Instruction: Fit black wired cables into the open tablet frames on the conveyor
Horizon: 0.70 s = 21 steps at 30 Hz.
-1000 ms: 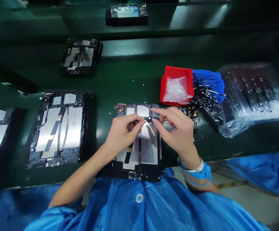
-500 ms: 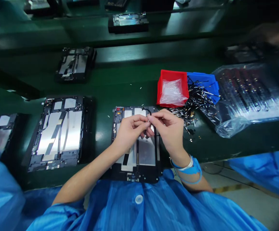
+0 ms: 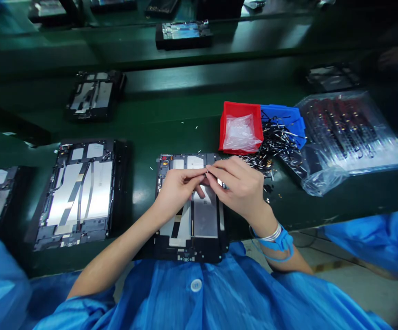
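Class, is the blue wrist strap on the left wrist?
No, the blue wrist strap sits on the wrist of the right hand; the left forearm is bare.

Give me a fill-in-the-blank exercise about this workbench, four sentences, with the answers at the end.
The left hand and right hand meet over a black metal tablet frame on a dark ____ workbench. A rectangular ____ plastic bin holds a crumpled clear bag. Thin black cables spill from a ____ plastic bin. A blue wrist strap circles the person's ____ wrist.

Answers: green; red; blue; right.

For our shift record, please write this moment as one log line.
left hand | right hand | meeting over tablet chassis | held item unclear
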### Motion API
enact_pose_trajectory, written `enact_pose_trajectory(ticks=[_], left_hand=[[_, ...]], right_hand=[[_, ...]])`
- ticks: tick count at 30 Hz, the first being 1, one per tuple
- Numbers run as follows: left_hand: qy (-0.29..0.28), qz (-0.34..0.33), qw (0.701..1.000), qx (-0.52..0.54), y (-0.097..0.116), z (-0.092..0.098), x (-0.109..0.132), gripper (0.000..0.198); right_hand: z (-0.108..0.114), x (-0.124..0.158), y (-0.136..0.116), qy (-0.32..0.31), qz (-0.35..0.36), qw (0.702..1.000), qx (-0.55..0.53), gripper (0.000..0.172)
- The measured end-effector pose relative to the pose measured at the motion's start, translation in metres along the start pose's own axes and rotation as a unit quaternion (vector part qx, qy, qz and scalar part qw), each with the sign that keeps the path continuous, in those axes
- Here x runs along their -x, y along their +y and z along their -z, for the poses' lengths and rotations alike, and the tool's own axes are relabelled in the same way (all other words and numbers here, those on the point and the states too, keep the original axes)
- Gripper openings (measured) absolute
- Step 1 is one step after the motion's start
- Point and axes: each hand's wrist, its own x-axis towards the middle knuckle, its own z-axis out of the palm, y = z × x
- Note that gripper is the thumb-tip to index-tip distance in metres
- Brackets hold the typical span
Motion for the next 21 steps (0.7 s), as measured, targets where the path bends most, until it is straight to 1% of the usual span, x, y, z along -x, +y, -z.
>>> enact_pose_trajectory(ticks=[2, 4, 7, 8, 9, 11, 13, 14, 16, 17, 21], left_hand=[[-0.001, 0.011, 1.0, -0.01, -0.001, 0.001, -0.001, 0.022], [-0.012, 0.041, 0.999, 0.015, -0.001, 0.003, -0.002, 0.025], [-0.023, 0.084, 0.992, 0.093, -0.002, 0.008, -0.002, 0.04], [-0.026, 0.088, 0.989, 0.118, -0.002, 0.009, -0.001, 0.046], [-0.028, 0.088, 0.986, 0.138, -0.003, 0.01, -0.001, 0.051], [-0.033, 0.081, 0.983, 0.163, -0.004, 0.012, 0.0, 0.06], [-0.039, 0.066, 0.981, 0.177, -0.007, 0.013, 0.001, 0.067], [-0.043, 0.055, 0.981, 0.182, -0.008, 0.013, 0.002, 0.07], [-0.055, 0.033, 0.98, 0.191, -0.009, 0.013, 0.004, 0.073], [-0.061, 0.025, 0.979, 0.193, -0.01, 0.013, 0.006, 0.074], [-0.084, 0.021, 0.979, 0.184, -0.009, 0.013, 0.013, 0.076]], right_hand=[[-0.001, -0.002, 0.005, -0.002, -0.006, 1.0, -0.001, 0.015], [-0.002, -0.005, 0.021, 0.018, -0.034, 0.999, 0.013, 0.017], [-0.002, -0.011, 0.053, 0.066, -0.139, 0.984, 0.09, 0.018], [-0.002, -0.013, 0.059, 0.069, -0.17, 0.977, 0.109, 0.017], [-0.001, -0.014, 0.062, 0.067, -0.185, 0.974, 0.112, 0.016], [0.0, -0.016, 0.051, 0.052, -0.167, 0.982, 0.066, 0.015], [0.001, -0.014, 0.028, 0.017, -0.1, 0.994, -0.034, 0.016], [0.0, -0.012, 0.015, -0.008, -0.07, 0.995, -0.07, 0.016], [-0.002, -0.009, -0.005, -0.039, -0.033, 0.995, -0.09, 0.017], [-0.004, -0.007, -0.011, -0.046, -0.026, 0.995, -0.086, 0.018], [-0.007, -0.005, -0.015, -0.051, -0.019, 0.995, -0.084, 0.015]])
